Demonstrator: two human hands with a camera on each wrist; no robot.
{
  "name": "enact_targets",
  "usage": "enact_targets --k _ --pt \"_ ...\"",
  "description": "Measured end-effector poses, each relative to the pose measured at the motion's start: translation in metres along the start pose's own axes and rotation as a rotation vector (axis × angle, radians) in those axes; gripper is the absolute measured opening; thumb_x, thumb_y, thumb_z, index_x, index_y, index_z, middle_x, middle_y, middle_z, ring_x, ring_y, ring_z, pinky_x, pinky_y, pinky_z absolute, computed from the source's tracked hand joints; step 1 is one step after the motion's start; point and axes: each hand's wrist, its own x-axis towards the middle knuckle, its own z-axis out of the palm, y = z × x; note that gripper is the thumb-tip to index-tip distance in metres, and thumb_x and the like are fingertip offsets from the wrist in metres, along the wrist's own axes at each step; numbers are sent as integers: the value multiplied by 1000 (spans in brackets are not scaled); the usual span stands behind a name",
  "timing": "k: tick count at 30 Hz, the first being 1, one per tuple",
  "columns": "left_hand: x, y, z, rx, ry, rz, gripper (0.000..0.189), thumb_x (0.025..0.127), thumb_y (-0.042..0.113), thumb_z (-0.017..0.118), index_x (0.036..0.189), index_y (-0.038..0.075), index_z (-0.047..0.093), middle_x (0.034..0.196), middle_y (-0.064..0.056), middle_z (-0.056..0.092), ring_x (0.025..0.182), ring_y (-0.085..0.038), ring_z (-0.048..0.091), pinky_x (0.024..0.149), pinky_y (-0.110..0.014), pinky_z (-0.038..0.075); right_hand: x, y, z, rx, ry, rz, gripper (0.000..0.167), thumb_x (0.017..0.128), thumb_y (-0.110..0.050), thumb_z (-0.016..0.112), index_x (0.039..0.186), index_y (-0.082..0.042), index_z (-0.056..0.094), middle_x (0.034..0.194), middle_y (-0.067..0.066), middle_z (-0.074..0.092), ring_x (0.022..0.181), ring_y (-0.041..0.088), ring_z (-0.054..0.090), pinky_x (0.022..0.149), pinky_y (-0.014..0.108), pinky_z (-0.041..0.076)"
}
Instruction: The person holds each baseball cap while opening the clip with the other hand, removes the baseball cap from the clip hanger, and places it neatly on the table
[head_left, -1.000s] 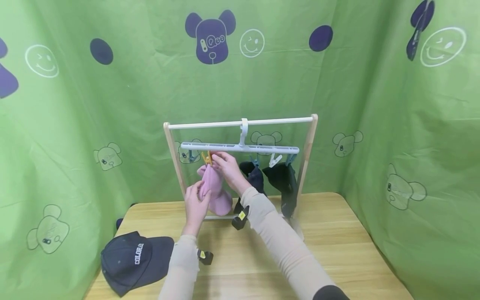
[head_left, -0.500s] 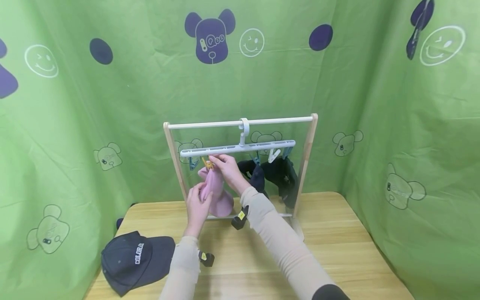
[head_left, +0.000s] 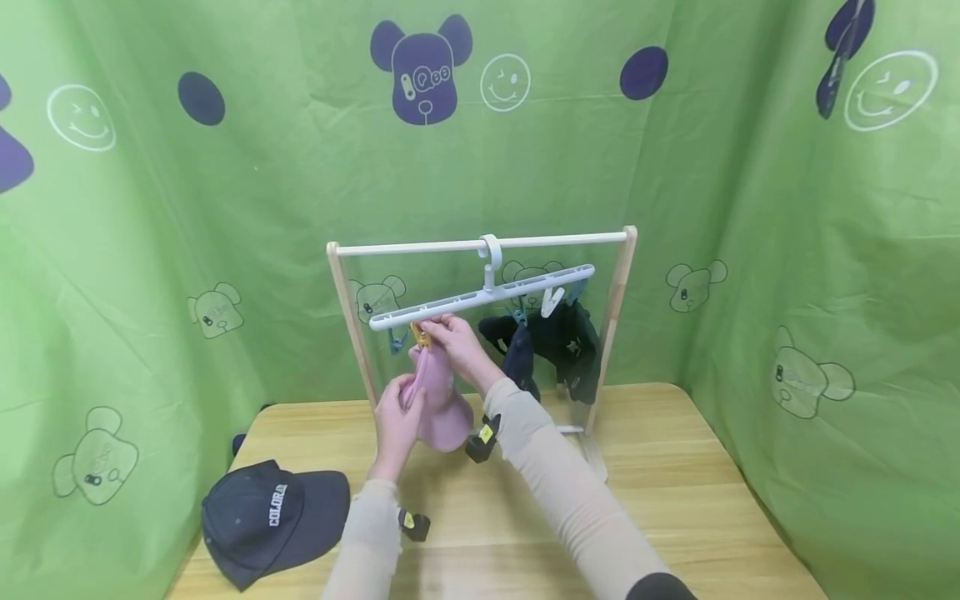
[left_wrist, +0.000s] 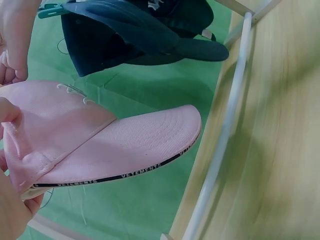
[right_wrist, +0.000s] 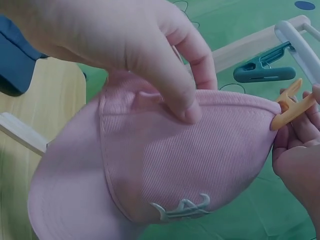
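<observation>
A pink cap [head_left: 444,421] hangs by its crown edge from an orange clothespin [right_wrist: 285,116] on the light-blue hanger [head_left: 457,302]. My left hand [head_left: 396,427] pinches the cap's edge between thumb and fingers, as the right wrist view shows. At the clothespin, my right hand [head_left: 467,354] holds it between thumb and fingers, close under the hanger bar. The brim [left_wrist: 145,142], trimmed with a lettered black band, points down towards the table. The hanger slants, its left end lower than its right.
A wooden rack with a white rail [head_left: 555,241] carries the hanger. Dark caps [head_left: 566,346] hang at its right, beside a white clothespin [head_left: 552,302]. A teal clothespin [right_wrist: 265,70] hangs at its left end. A navy cap [head_left: 251,517] lies on the table [head_left: 675,500].
The hanger has tilted and swung, its left end down and its right end up. Both hands and the pink cap have moved slightly down and right, keeping their hold.
</observation>
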Motion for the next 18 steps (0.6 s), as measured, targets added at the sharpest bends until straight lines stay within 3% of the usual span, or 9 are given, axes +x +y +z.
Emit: enact_targets --k 6,12,18 --pt "-5 -1 0 -13 4 14 30 89 18 69 116 6 63 113 -16 68 101 -33 64 91 -48 55 0 4 -2 1 -22 -15 28 98 -11 54 122 2 56 127 21 63 99 10 64 97 27 53" --pt "-12 -1 -2 -37 -26 5 29 91 19 67 118 8 63 116 -17 67 106 -33 65 92 -46 55 -3 4 -7 -10 -37 -22 27 97 -11 55 122 0 57 125 20 64 102 11 65 100 28 51" --pt "-17 -1 -2 -51 -23 37 28 91 16 68 117 7 63 117 -16 67 108 -32 65 94 -43 55 -6 3 -12 -37 -66 -10 27 98 -11 53 123 2 57 125 21 64 102 11 65 102 29 50"
